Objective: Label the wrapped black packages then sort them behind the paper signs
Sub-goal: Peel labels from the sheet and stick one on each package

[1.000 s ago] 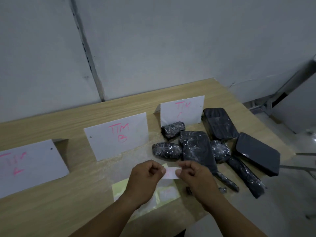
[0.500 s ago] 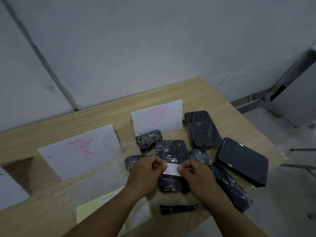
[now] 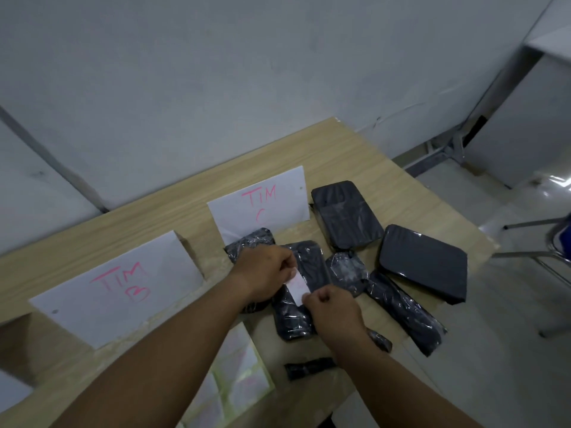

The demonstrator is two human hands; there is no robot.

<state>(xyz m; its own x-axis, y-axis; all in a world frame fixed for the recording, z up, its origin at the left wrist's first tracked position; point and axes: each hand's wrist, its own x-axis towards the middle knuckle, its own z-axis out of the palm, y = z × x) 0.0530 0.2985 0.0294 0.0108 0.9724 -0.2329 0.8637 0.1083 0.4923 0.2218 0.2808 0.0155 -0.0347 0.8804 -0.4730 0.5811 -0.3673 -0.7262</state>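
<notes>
Several black wrapped packages lie on the wooden table (image 3: 364, 156) in front of and to the right of the paper sign "TIM C" (image 3: 262, 202). My left hand (image 3: 262, 274) and my right hand (image 3: 332, 310) each pinch one end of a small white label (image 3: 297, 287), held low over a long flat black package (image 3: 304, 291) in the middle of the heap; whether the label touches the wrap I cannot tell. The sign "TIM B" (image 3: 120, 285) stands to the left. A sheet of labels (image 3: 238, 375) lies by the near edge, partly under my left forearm.
Two flat black parcels (image 3: 346, 214) (image 3: 423, 264) lie at the right, close to the table's right edge. A thin black package (image 3: 309, 367) sits at the near edge. A grey wall rises behind the table; metal chair legs (image 3: 531, 239) stand on the floor at right.
My view swung right, so the leftmost sign left the frame. Both hands carried the label forward and down from mid-air to just over the long black package.
</notes>
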